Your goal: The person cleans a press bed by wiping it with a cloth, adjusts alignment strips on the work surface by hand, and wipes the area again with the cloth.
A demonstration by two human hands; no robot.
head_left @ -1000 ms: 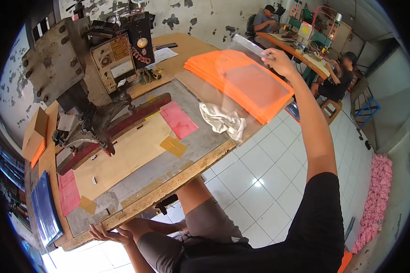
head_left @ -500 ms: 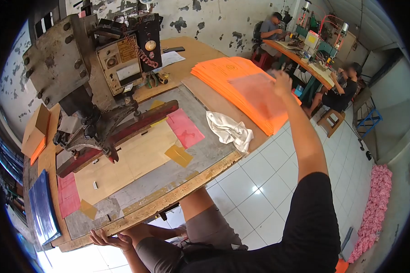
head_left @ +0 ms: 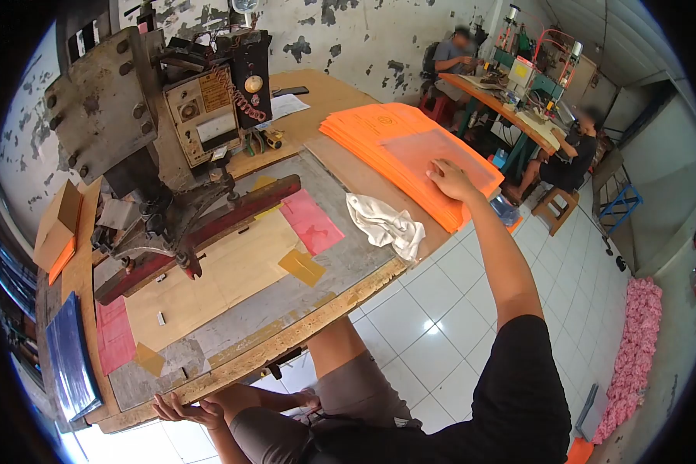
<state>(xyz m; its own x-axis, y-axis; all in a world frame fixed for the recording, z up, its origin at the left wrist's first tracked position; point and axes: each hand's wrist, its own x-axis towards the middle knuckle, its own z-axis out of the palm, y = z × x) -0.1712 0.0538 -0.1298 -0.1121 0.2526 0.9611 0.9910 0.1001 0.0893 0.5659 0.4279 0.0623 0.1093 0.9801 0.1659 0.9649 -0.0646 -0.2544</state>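
My right hand (head_left: 452,181) rests on top of a stack of orange folders (head_left: 375,124), its fingers bent and slightly apart. Beneath it lies a clear plastic sheet (head_left: 412,148) over the upper folder; I see nothing gripped. My left hand (head_left: 187,410) is palm up by the near edge of the worktable (head_left: 243,352), fingers spread and holding nothing. A crumpled white cloth (head_left: 384,224) lies between the orange stack and the press bed. On that bed sits a tan board (head_left: 216,290) with pink sheets at its ends and small dark and light pieces on it.
A heavy press (head_left: 104,100) with a red bar (head_left: 209,236) stands over the board. Blue plastic sheets (head_left: 73,356) and a cardboard box (head_left: 58,224) are at the left. Two people sit by another workbench (head_left: 503,108) at the back right. A pink pile (head_left: 626,363) lines the right wall.
My right hand has come down and toward me from the stack's far right side onto the plastic sheet. The sheet now lies flatter. My left hand has hardly moved.
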